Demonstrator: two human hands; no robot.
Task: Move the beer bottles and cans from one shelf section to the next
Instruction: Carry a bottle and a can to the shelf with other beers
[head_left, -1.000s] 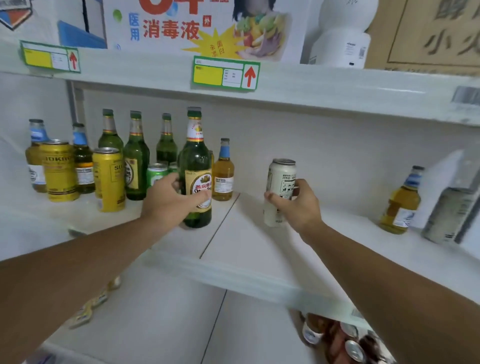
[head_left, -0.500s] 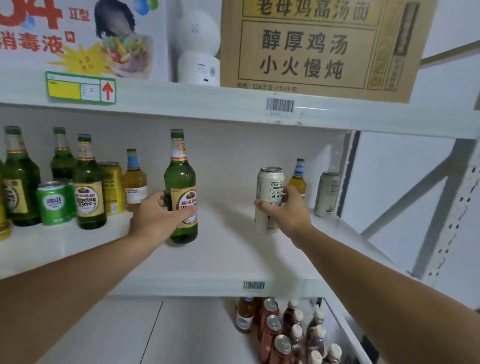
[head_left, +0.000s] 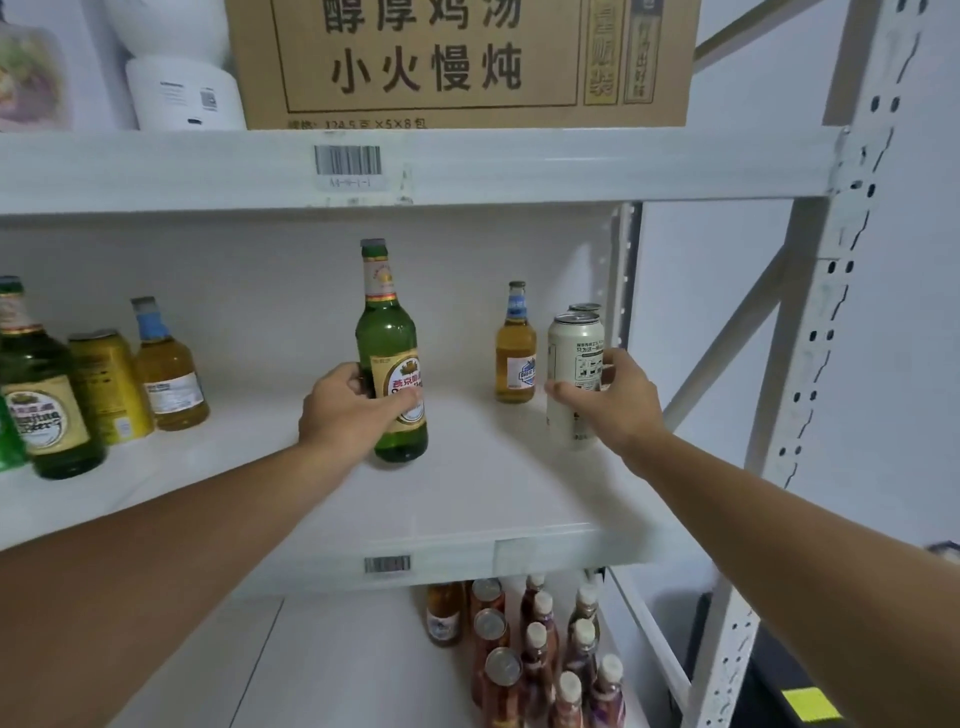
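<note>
At 9 o'clock, the source section of the shelf carries the stock not yet moved: a large green bottle, a yellow can and an amber bottle.

At centre, the left hand grasps the green beer bottle at label height. Its fingers wrap the body, thumb behind. The bottle is upright, its base at or just above the shelf; which cannot be told. A low grip probably keeps a tall bottle steady in transit.

At 3 o'clock, a small amber bottle and a rear can stand in the destination section.

The right hand grasps the white can around its middle, fingers curled on its far side. The can is upright, just beside the amber bottle and in front of the rear can, apparently to pack the row tightly.
</note>
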